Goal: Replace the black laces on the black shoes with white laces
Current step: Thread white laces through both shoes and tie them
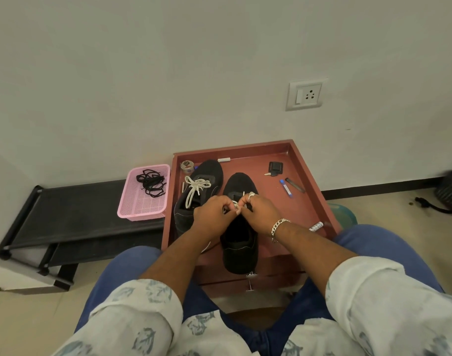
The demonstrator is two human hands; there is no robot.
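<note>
Fingers (pixel 226 210) of left hand (pixel 212 214) and right hand (pixel 260 209) pinch white lace (pixel 236 206) over right shoe (pixel 239 242); shoe's long axis runs toward wall.

Both hands (pixel 214 210) (pixel 258 210) pinching white lace (pixel 236 206) over right black shoe (pixel 241 249), red tray (pixel 307 201)

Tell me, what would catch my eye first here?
Two hands, the left hand and right hand, pinch a white lace over the nearer black fabric shoe on the reddish wooden tray-top table. Its mate left of it wears a white bow; the pink plastic basket holds black laces.
</note>
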